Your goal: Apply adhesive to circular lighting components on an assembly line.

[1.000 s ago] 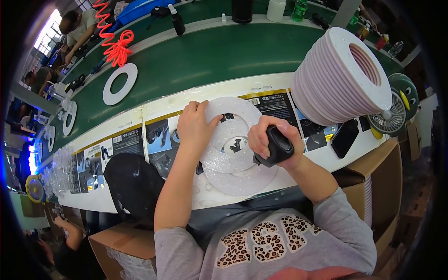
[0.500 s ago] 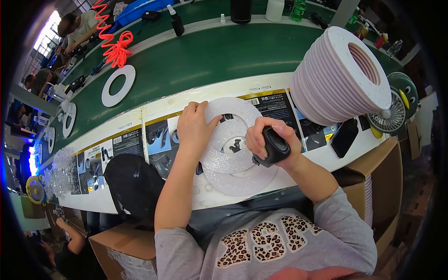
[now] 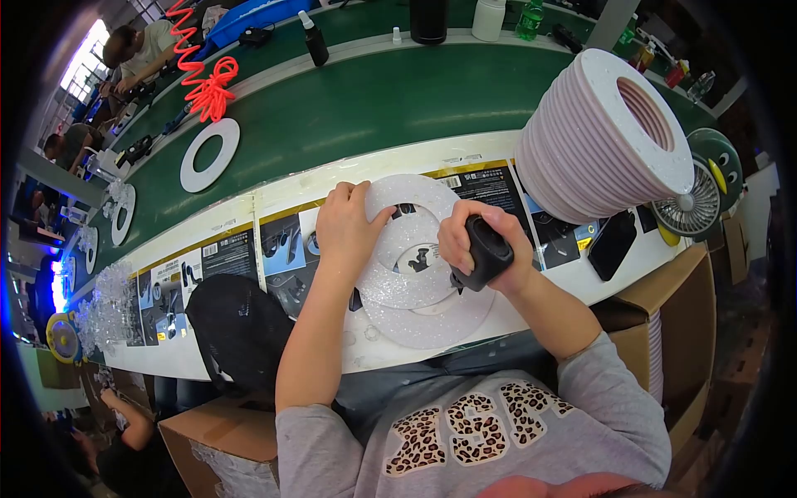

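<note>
Two glittery white flat rings lie overlapping on the bench before me, the upper ring (image 3: 390, 270) partly covering the lower ring (image 3: 444, 324). My left hand (image 3: 344, 224) rests at the upper ring's left edge, thumb spread from the fingers and laid on its surface. My right hand (image 3: 498, 241) is wrapped round a black hand-held tool (image 3: 488, 256), its short dark tip pointing down by the right side of the rings. Whether the tip touches a ring I cannot tell. Just right stands a tall, tilted stack of the same rings (image 3: 594, 145).
Printed dark sheets (image 3: 490, 191) cover the white bench. A black phone (image 3: 613, 246) and a small green fan (image 3: 697, 199) are at the right, a black cap (image 3: 237, 328) at the left. Beyond runs a green belt (image 3: 349, 108) with another ring (image 3: 210, 155). Cardboard boxes (image 3: 224, 432) stand below.
My right hand has tilted the black tool a little more upright, so its tip now shows. The left hand and the two rings have hardly moved.
</note>
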Tool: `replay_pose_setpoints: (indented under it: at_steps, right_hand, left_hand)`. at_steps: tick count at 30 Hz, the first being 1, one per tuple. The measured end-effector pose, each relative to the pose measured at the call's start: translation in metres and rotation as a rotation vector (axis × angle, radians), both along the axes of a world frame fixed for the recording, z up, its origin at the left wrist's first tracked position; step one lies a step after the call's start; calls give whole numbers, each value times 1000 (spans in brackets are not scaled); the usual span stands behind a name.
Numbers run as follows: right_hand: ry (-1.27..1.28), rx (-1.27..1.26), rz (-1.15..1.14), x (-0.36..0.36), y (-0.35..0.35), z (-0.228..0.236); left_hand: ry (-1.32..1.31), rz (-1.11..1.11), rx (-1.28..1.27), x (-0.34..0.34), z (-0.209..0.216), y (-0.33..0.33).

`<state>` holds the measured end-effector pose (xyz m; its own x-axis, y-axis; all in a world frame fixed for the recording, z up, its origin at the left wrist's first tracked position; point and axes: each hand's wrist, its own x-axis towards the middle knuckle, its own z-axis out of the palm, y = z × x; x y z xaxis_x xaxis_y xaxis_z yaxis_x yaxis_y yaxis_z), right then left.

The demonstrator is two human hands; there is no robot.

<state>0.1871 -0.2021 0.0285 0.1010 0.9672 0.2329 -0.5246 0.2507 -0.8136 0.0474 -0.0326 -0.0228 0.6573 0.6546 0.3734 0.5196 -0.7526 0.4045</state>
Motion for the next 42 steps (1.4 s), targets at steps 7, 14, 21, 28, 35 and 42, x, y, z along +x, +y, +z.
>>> replay_pose_setpoints:
  at_steps: [7,14,21,28,35,42]
  right_hand:
    - [219,-11,-21,12,7,3]
    - [561,-40,-13,39,16,-5]
    - [707,-51,-55,36,20,-9]
    - [725,-9,-95,37,14,-15]
    - [759,27,-94,40,19,0]
    - [832,-35,-103,50,28,-2]
  left_hand:
    - [-3,8,15,-1,-2,0]
    - [28,43,22,-2,-1,2]
    - [8,42,72,-9,6,2]
    - [128,45,-52,-1,13,-12]
    - [119,81,11,-5,12,-9]
    - [241,114,-57,-6,10,-13]
